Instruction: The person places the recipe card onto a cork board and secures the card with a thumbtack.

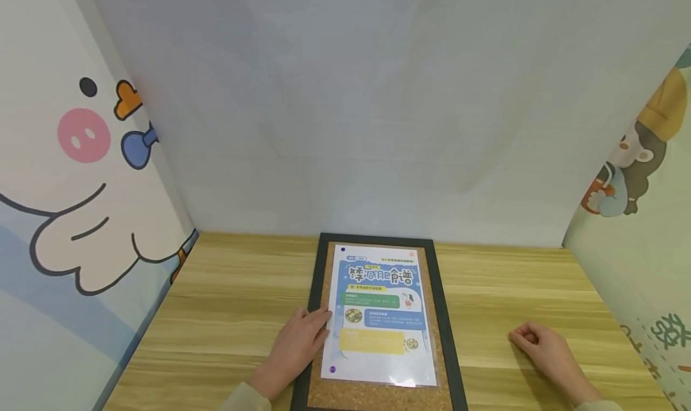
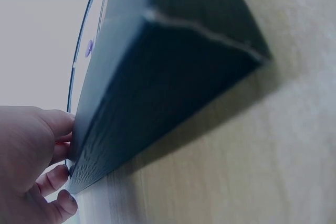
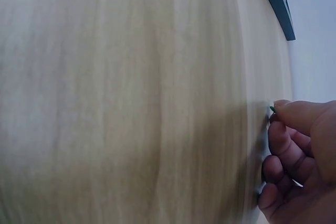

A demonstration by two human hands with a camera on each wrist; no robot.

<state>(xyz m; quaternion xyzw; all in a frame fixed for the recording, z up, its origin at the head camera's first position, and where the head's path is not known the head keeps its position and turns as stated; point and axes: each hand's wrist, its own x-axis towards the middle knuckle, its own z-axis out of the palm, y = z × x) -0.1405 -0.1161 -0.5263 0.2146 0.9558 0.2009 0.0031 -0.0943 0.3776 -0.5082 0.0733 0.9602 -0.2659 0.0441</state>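
A corkboard with a black frame [image 1: 450, 339] lies on the wooden table. On its cork sits a printed, glossy poster sheet [image 1: 378, 369]. Round purple thumbtacks [image 1: 332, 369] show at the sheet's left corners, and a pink thumbtack [image 1: 411, 254] at its top right. My left hand [image 1: 299, 345] rests across the board's left frame bar, its fingertips on the sheet's left edge. To the right of the board, my right hand [image 1: 547, 351] is low over the table. Between its thumb and forefinger it pinches a small green thumbtack [image 3: 272, 109], mostly hidden by the fingertips.
The wooden tabletop [image 1: 232, 315] extends to both sides of the board. A pale grey panel [image 1: 356, 111] rises behind it, close to the board's far edge. Cartoon-printed panels stand at the left [image 1: 70, 231] and right [image 1: 648, 249].
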